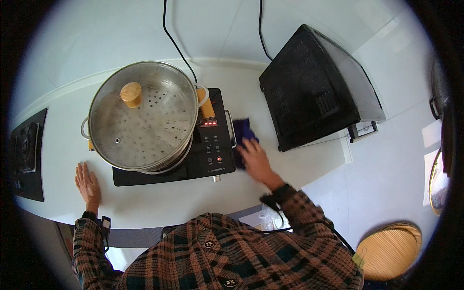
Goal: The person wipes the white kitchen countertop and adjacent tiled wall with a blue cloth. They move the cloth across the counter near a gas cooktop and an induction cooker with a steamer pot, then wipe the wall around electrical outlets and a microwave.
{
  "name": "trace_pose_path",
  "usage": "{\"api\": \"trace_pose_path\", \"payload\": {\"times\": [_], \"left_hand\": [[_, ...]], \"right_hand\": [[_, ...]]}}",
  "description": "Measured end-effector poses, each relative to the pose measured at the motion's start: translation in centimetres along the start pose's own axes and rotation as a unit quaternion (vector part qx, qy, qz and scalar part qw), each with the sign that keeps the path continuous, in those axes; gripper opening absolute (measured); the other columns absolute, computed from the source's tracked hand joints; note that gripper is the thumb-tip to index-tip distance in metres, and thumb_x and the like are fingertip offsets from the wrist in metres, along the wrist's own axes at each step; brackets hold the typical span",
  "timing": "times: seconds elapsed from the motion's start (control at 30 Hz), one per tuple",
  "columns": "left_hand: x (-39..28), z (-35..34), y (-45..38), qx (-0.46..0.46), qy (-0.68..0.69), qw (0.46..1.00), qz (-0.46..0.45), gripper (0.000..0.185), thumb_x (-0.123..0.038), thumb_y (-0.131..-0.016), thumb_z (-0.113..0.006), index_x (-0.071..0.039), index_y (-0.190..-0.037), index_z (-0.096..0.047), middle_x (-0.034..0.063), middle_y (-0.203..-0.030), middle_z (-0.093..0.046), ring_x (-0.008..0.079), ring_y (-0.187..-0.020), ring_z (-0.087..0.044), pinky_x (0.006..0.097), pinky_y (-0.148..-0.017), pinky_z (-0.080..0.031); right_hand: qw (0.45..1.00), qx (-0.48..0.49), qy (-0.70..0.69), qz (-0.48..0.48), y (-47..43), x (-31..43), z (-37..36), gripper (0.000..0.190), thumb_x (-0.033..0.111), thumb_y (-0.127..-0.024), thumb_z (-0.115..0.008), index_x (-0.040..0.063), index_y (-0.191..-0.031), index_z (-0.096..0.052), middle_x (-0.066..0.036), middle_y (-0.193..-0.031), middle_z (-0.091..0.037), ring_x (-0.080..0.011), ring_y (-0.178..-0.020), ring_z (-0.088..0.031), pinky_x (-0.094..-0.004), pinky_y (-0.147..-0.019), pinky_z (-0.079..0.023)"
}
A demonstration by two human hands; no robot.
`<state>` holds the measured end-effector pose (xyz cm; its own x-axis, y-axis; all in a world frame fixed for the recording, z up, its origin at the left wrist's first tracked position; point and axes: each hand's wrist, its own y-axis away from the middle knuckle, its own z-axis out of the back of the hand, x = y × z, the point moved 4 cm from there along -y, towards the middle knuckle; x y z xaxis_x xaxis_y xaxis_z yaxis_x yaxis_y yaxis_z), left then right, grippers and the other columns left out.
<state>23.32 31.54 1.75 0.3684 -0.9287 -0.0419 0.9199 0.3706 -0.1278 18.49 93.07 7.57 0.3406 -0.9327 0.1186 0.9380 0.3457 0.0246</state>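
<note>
My left hand rests flat on the white countertop, fingers spread, to the left of the cooker. Slightly blurred, my right hand presses on a dark blue cloth lying on the counter against the cooker's right side. Between the hands stands a black portable electric cooker with its red display lit and a metal side handle. On it sits a wide steel steamer pot, covered by a glass lid with a wooden knob. A perforated tray shows through the glass.
A black countertop oven stands at the right, its power cord running up the wall. Another cord drops behind the cooker. A built-in gas hob is at far left. Round slatted wooden mats are at lower right.
</note>
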Motion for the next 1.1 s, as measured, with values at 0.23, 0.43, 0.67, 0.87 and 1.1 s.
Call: {"api": "trace_pose_path", "payload": {"times": [0.23, 0.43, 0.67, 0.87, 1.1], "left_hand": [[-0.3, 0.3, -0.1, 0.013, 0.012, 1.000, 0.003, 0.051, -0.029, -0.102, -0.040, -0.010, -0.150, -0.039, 0.0140, -0.158, -0.031, 0.0297, -0.148, -0.023, 0.0480, -0.121, -0.013], [-0.7, 1.0, 0.1, 0.024, 0.038, 0.999, 0.019, 0.051, -0.027, -0.101, -0.041, -0.008, -0.148, -0.040, 0.0155, -0.157, -0.032, 0.0303, -0.148, -0.024, 0.0481, -0.121, -0.013], [-0.9, 1.4, 0.2, 0.016, 0.033, 0.999, 0.014, 0.051, -0.026, -0.100, -0.041, -0.007, -0.148, -0.040, 0.0158, -0.157, -0.032, 0.0309, -0.148, -0.024, 0.0472, -0.121, -0.013], [-0.9, 1.4, 0.2, 0.019, 0.032, 0.999, 0.016, 0.051, -0.025, -0.100, -0.042, -0.006, -0.147, -0.041, 0.0161, -0.157, -0.031, 0.0315, -0.147, -0.024, 0.0478, -0.121, -0.013], [-1.1, 2.0, 0.3, 0.028, 0.046, 0.998, 0.027, 0.052, -0.024, -0.099, -0.042, -0.006, -0.147, -0.040, 0.0166, -0.157, -0.031, 0.0318, -0.148, -0.024, 0.0483, -0.121, -0.013]], "right_hand": [[1.000, 0.016, -0.005, -0.010, 3.5, 2.1, -0.3, 0.057, 0.004, -0.086, -0.061, 0.010, -0.142, -0.049, -0.019, -0.153, -0.034, -0.0449, -0.139, -0.032, -0.0567, -0.109, -0.034], [0.999, -0.042, -0.019, -0.024, -6.8, -2.6, -0.6, 0.054, 0.005, -0.087, -0.058, 0.008, -0.140, -0.051, -0.021, -0.154, -0.033, -0.0474, -0.136, -0.036, -0.0577, -0.106, -0.037], [0.992, -0.029, -0.033, -0.116, -17.5, -7.0, -0.7, 0.053, 0.011, -0.092, -0.059, 0.012, -0.143, -0.047, -0.021, -0.153, -0.034, -0.0516, -0.135, -0.032, -0.0597, -0.105, -0.038], [0.984, 0.020, -0.009, -0.179, -23.9, -10.5, -0.3, 0.055, 0.019, -0.094, -0.059, 0.018, -0.146, -0.043, -0.017, -0.155, -0.031, -0.0483, -0.137, -0.032, -0.0586, -0.106, -0.037], [0.983, 0.017, -0.003, -0.180, -28.4, -13.5, -0.4, 0.054, 0.023, -0.096, -0.056, 0.019, -0.148, -0.041, -0.015, -0.156, -0.030, -0.0463, -0.139, -0.029, -0.0579, -0.110, -0.034]]}}
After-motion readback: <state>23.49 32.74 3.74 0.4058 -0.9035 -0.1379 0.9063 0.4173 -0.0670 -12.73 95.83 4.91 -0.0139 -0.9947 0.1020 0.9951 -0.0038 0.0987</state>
